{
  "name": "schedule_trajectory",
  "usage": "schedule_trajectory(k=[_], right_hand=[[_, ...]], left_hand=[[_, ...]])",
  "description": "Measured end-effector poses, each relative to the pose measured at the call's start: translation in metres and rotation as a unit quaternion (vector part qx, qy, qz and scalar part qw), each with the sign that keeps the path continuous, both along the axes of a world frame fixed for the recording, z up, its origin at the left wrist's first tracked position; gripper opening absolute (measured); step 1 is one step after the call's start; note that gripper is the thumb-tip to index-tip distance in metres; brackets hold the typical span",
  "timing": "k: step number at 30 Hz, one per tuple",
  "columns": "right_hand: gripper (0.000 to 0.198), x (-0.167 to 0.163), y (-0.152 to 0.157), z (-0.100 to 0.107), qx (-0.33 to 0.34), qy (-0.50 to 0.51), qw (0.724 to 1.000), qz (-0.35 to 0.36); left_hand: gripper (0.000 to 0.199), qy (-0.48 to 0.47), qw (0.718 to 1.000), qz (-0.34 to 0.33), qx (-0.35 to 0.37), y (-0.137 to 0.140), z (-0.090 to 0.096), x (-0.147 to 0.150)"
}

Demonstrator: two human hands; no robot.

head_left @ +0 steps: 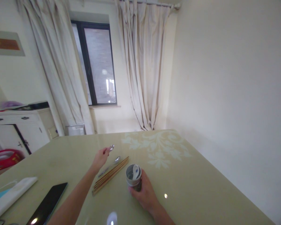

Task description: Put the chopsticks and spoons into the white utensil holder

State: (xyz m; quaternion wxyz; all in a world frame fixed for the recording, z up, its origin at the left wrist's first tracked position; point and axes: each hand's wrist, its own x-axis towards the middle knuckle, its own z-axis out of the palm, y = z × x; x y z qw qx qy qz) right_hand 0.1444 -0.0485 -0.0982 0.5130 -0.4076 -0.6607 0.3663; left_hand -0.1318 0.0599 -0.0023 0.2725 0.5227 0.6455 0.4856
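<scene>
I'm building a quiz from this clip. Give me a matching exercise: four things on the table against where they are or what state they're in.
Things:
1. spoon
2. cup
3. chopsticks
4. tablet

Places or states:
A. lying flat between the two hands
B. gripped by the right hand
C. dark, near the table's left edge
D. pinched in the left hand's fingers

Pairs: 1-D, 2-B, 3-A, 4-C

Low in the frame's centre, the right hand (145, 194) grips a grey cylindrical holder (133, 178) with a spoon (136, 171) inside. Left of it, the left hand (100, 158) pinches a metal spoon (111, 147) above wooden chopsticks (110, 176) lying on the glossy table (196, 187).
</scene>
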Motion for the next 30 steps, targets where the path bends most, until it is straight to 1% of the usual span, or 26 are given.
schedule_trajectory(k=[3, 6, 9, 13, 16, 19, 21, 23, 25, 26, 27, 28, 30], right_hand=[[0.076, 0.001, 0.001, -0.003, 0.004, 0.001, 1.000, -0.002], [0.076, 0.001, 0.001, -0.004, 0.012, -0.004, 1.000, -0.003], [0.078, 0.002, 0.002, -0.007, 0.015, -0.007, 1.000, -0.003], [0.079, 0.002, 0.003, -0.009, 0.012, -0.020, 1.000, -0.009], [0.080, 0.002, 0.004, -0.010, 0.011, -0.021, 1.000, -0.014], [0.081, 0.001, 0.004, -0.010, 0.012, -0.018, 1.000, -0.014], [0.081, 0.001, 0.004, -0.008, 0.010, -0.014, 1.000, -0.010], [0.080, 0.000, 0.003, -0.006, 0.006, -0.011, 1.000, -0.008], [0.078, 0.000, 0.002, -0.004, 0.003, -0.004, 1.000, -0.003], [0.077, 0.000, 0.001, -0.003, 0.004, 0.001, 1.000, 0.001], [0.076, 0.000, 0.001, -0.002, 0.007, 0.006, 1.000, 0.007], [0.076, 0.001, 0.001, -0.002, 0.009, 0.009, 1.000, 0.013], [0.074, 0.001, 0.002, -0.002, 0.010, 0.009, 1.000, 0.015]], left_hand=[[0.030, 0.093, 0.995, 0.002, -0.029, 0.003, -0.026, -0.005], [0.018, 0.159, 0.986, -0.007, -0.040, 0.002, -0.046, -0.006], [0.022, 0.207, 0.977, -0.024, -0.051, 0.001, -0.059, -0.002], [0.025, 0.246, 0.966, -0.039, -0.063, -0.003, -0.065, 0.002], [0.025, 0.253, 0.965, -0.044, -0.057, -0.005, -0.061, 0.007], [0.033, 0.236, 0.969, -0.062, -0.031, -0.005, -0.048, 0.020], [0.042, 0.214, 0.972, -0.092, -0.009, -0.007, -0.036, 0.035], [0.047, 0.188, 0.971, -0.148, 0.006, -0.013, -0.024, 0.054], [0.043, 0.165, 0.955, -0.245, 0.019, -0.023, -0.014, 0.072], [0.038, 0.166, 0.944, -0.284, 0.033, -0.028, -0.011, 0.080], [0.032, 0.170, 0.935, -0.308, 0.048, -0.034, -0.009, 0.087], [0.025, 0.176, 0.929, -0.318, 0.064, -0.039, -0.008, 0.092], [0.020, 0.181, 0.931, -0.302, 0.096, -0.048, -0.007, 0.098]])
